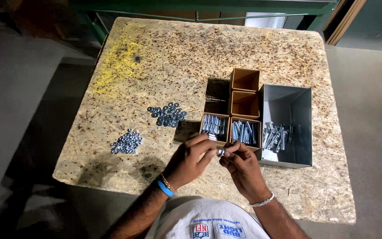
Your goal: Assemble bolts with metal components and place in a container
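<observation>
My left hand (190, 160) and my right hand (240, 164) meet over the near edge of the chipboard table (155, 57), both pinching one small silver bolt (220, 152) between the fingertips. Just beyond the hands stand two small cardboard boxes, the left one (214, 126) and the right one (246, 131), both filled with silver bolts. A pile of washers (168, 114) and a pile of small nuts (127, 142) lie loose on the table to the left.
Two empty cardboard boxes (244, 93) stand behind the filled ones. A metal bin (288, 106) at the right holds several bolts (275, 135). A yellow stain (118, 62) marks the table's far left. Grey floor surrounds the table.
</observation>
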